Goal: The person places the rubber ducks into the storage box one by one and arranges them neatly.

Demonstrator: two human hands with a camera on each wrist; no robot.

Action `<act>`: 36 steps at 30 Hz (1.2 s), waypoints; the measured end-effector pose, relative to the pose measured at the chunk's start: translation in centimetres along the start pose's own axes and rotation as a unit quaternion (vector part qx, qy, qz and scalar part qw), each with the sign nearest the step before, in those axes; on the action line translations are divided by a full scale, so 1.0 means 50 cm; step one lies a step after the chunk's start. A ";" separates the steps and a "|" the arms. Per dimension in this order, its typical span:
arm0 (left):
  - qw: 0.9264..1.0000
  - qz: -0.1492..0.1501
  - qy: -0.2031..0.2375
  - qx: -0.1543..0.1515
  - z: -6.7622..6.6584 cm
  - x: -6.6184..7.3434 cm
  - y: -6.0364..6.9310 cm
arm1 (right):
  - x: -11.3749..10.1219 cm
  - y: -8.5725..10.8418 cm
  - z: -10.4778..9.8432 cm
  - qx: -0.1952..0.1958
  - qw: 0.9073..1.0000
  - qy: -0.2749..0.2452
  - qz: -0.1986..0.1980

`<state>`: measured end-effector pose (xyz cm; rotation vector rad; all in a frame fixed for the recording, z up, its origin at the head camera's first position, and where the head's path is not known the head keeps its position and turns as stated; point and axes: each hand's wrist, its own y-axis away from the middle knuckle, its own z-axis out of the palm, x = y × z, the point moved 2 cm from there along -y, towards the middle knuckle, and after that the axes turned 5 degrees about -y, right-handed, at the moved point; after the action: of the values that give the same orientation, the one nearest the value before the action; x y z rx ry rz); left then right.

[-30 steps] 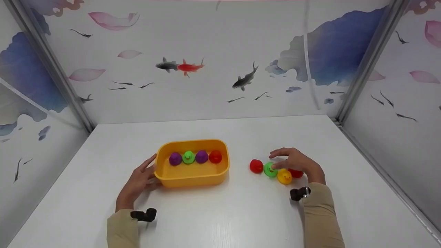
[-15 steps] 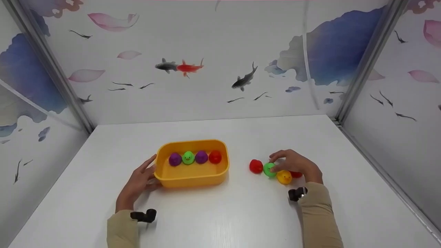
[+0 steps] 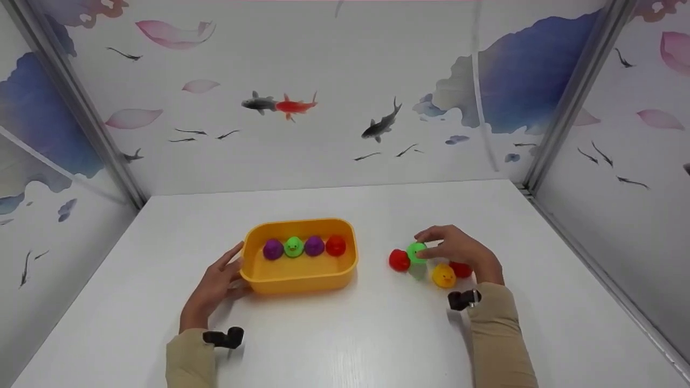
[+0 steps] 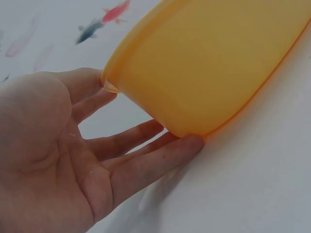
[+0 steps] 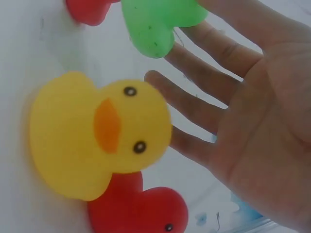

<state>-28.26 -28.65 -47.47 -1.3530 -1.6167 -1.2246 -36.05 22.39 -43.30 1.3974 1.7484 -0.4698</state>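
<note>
The right hand (image 3: 458, 250) now pinches the green duck (image 3: 416, 251) between thumb and fingers and holds it just above the surface (image 3: 345, 334), with a greenish reflection beneath it; half a second ago that duck sat on the surface with the fingers set against it. It has also shifted away from the yellow duck (image 3: 444, 276), so a gap now lies between the two, and it shows right beside the front red toy (image 3: 399, 260), though whether they touch cannot be told. The rest of the right fingers stretch out loosely past the yellow duck, which stays where it was, close to the red duck (image 3: 461, 269) that the hand partly hides in the head view. The left hand (image 3: 213, 288) is unchanged: its fingers are spread and fairly straight, touching the end of the yellow tub (image 3: 302, 283), which has not been moved. Inside, the same row remains, from left to right a purple toy (image 3: 273, 249), a green duckling (image 3: 294, 247), a second purple toy (image 3: 314, 246) and a round red toy (image 3: 336, 246).
</note>
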 end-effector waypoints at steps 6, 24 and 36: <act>1.000 0.010 0.019 -0.004 0.000 0.002 0.004 | -0.029 -0.001 0.010 -0.018 0.998 -0.041 -0.049; 1.000 0.009 0.012 -0.001 0.002 0.005 0.005 | -0.142 -0.015 0.063 0.018 0.989 -0.078 -0.122; 1.000 0.012 0.012 0.003 0.002 0.000 0.000 | -0.219 -0.029 0.146 0.019 0.991 -0.080 -0.106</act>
<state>-28.24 -28.55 -47.50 -1.3461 -1.5821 -1.2154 -34.32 9.89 -39.26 1.1705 1.7716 -0.7147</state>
